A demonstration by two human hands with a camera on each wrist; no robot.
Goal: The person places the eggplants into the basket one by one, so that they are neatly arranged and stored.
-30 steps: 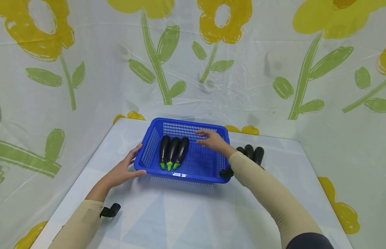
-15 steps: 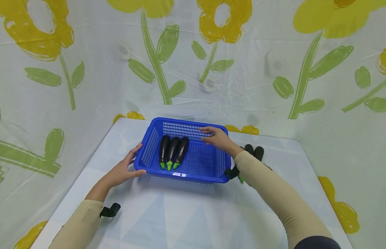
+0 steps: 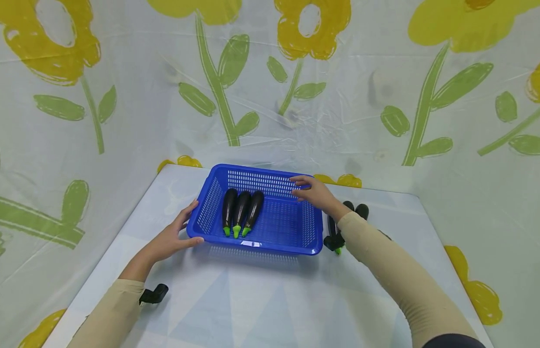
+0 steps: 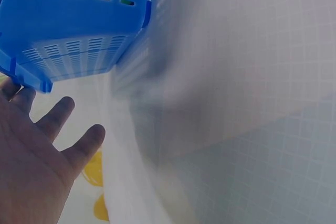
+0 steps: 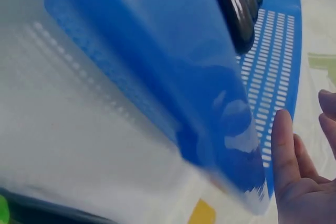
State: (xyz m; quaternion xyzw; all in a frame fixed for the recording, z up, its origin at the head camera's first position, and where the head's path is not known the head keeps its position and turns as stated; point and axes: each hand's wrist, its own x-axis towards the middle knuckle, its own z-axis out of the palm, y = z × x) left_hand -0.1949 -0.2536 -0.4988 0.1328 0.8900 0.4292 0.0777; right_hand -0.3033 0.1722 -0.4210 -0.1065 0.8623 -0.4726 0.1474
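Observation:
A blue plastic basket [image 3: 278, 249] stands on the table and holds three dark purple eggplants [image 3: 241, 210] with green stem ends, side by side in its left half. My left hand [image 3: 171, 237] rests at the basket's left end, thumb along the front corner of the rim; in the left wrist view its fingers [image 4: 85, 142] are spread, some right at the rim. Over the basket's right end hovers my right hand [image 3: 315, 193], fingers loosely extended with nothing between them. Several more eggplants [image 3: 362, 211] lie on the table right of the basket, partly hidden behind my right forearm.
The white table [image 3: 235, 299] has a pale blue triangle pattern. A flower-printed sheet [image 3: 352, 96] hangs close behind it and on both sides. Black wrist-camera mounts [image 3: 154, 294] stick out from both sleeves.
My right hand has moved right, from over the basket's middle to its right end, uncovering part of an eggplant outside. My left hand and the basket have stayed put.

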